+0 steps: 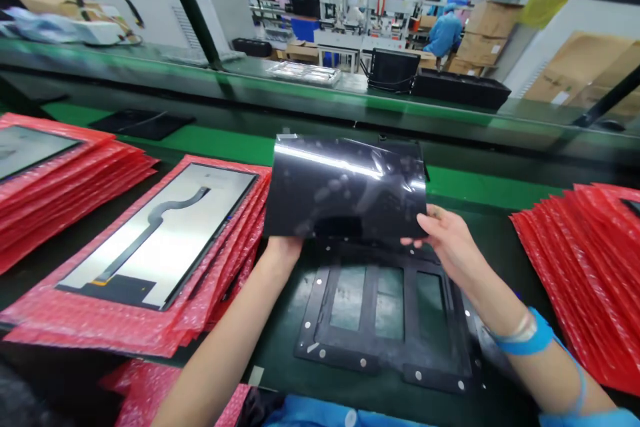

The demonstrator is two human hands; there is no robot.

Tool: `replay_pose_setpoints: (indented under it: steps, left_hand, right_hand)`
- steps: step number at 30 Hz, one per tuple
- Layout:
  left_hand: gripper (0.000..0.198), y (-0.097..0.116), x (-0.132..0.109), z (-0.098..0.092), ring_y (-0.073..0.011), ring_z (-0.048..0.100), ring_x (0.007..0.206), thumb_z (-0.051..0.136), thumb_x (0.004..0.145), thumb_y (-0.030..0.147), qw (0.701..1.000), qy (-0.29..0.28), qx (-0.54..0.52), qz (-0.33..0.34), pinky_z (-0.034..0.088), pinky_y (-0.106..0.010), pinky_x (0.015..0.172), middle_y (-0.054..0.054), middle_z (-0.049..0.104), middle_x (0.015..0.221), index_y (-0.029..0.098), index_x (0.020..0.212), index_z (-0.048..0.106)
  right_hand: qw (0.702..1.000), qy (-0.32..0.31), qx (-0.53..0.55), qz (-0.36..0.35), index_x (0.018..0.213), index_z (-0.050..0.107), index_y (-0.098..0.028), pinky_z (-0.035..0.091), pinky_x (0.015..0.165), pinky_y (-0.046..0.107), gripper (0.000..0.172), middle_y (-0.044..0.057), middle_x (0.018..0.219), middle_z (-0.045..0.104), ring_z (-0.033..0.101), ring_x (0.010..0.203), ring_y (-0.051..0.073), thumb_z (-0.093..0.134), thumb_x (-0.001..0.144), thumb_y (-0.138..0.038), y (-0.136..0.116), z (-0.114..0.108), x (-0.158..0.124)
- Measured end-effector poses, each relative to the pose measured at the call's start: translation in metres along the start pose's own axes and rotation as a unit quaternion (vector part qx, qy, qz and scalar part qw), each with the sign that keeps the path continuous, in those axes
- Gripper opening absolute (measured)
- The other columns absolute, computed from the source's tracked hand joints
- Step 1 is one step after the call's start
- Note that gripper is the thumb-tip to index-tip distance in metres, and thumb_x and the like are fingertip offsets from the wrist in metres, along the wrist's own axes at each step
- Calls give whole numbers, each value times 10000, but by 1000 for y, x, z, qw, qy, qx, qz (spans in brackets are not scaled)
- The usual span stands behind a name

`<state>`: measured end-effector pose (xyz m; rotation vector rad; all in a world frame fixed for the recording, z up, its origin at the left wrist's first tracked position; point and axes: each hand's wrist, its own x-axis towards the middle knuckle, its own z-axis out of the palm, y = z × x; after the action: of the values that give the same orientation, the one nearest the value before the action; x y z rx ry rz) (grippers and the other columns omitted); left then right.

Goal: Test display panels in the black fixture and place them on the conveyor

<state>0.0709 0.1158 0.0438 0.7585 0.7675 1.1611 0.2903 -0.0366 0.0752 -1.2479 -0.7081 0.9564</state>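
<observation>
A glossy black display panel (345,203) is held up and tilted over the work surface, with bright light streaks and a wrinkled sheen, perhaps film, at its right. My left hand (286,247) supports its lower left edge, the fingers hidden behind it. At the lower right corner, my right hand (447,233) pinches the panel between thumb and fingers. Below lies a black frame-shaped fixture (370,300) with rectangular openings and several round silver studs. To the left, a screen panel (165,233) with a grey ribbon cable rests silver side up on red bubble-wrap sleeves (120,320).
More red bubble-wrap stacks stand at the far left (125,173) and right (580,280). A dark flat panel (140,123) lies behind on the green mat. A raised shelf (240,67) crosses the back. Beyond it, a person in blue (445,30) is near cardboard boxes (483,30).
</observation>
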Motion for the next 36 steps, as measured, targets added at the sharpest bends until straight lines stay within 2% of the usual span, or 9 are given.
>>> replay_pose_setpoints:
  steps: [3, 7, 10, 12, 15, 20, 25, 31, 36]
  left_hand:
    - [300, -15, -3, -5, -238, 706, 703, 664, 790, 439, 999, -17, 32, 8, 541, -306, 617, -92, 728, 696, 140, 804, 691]
    - [450, -31, -14, -2, -255, 698, 687, 733, 727, 542, 997, -46, 63, 25, 524, -335, 660, -118, 724, 671, 107, 840, 732]
    - [524, -38, -16, -1, -238, 671, 628, 680, 754, 610, 995, -50, 75, 36, 512, -348, 667, -112, 713, 645, 102, 869, 741]
    - [550, -41, -14, -2, -216, 644, 588, 646, 773, 627, 995, -48, 78, 39, 502, -345, 666, -102, 708, 640, 100, 901, 741]
    - [555, -47, -13, -4, -195, 614, 572, 623, 797, 620, 995, -47, 82, 34, 490, -339, 668, -85, 702, 652, 102, 957, 739]
    - [502, -54, -14, -1, -190, 606, 615, 625, 827, 574, 994, -56, 95, 23, 484, -332, 703, -64, 688, 667, 115, 991, 740]
    - [460, -53, -15, 0, -190, 610, 634, 610, 852, 542, 991, -64, 117, 26, 487, -329, 718, -60, 686, 680, 125, 999, 736]
    - [440, -48, -13, -1, -196, 620, 595, 603, 849, 546, 983, -82, 156, 50, 495, -324, 662, -74, 674, 626, 129, 893, 737]
    - [330, -30, -21, 3, -242, 662, 793, 631, 853, 469, 969, -47, 195, 145, 506, -361, 773, -114, 728, 824, 162, 908, 741]
  right_hand:
    - [1000, -9, 12, 1, 806, 608, -170, 513, 509, 220, 465, 17, 753, 648, 699, 652, 201, 921, 635, -469, -3, 54, 59]
    - [1000, 10, -19, 22, 897, 609, -155, 550, 601, 237, 272, 1, 807, 622, 672, 703, 153, 765, 890, -378, 14, 121, 131]
    - [994, 38, -90, 39, 1080, 624, -140, 576, 649, 294, 242, 42, 966, 639, 641, 767, 156, 647, 987, -362, 29, 148, 163]
    - [984, 58, -159, 52, 1147, 617, -143, 584, 685, 321, 270, 62, 1042, 634, 642, 823, 173, 639, 991, -363, 36, 150, 178]
    - [951, 94, -288, 65, 1201, 608, -154, 584, 777, 379, 295, 84, 1136, 624, 643, 923, 206, 636, 990, -358, 41, 133, 192]
    - [848, 148, -506, 53, 1281, 591, -180, 485, 995, 528, 357, 117, 1359, 531, 544, 1198, 295, 660, 969, -340, 52, 95, 203]
    - [785, 135, -602, 57, 1244, 608, -163, 461, 1014, 543, 344, 114, 1323, 554, 537, 1208, 301, 672, 959, -343, 54, 75, 209]
    - [805, 100, -581, 74, 1139, 646, -154, 542, 900, 456, 265, 89, 1113, 655, 643, 992, 238, 710, 922, -291, 8, 17, 195]
    - [864, 22, -503, 5, 1052, 694, -166, 576, 833, 422, 439, 115, 972, 722, 693, 890, 279, 806, 638, -262, -19, -46, 118]
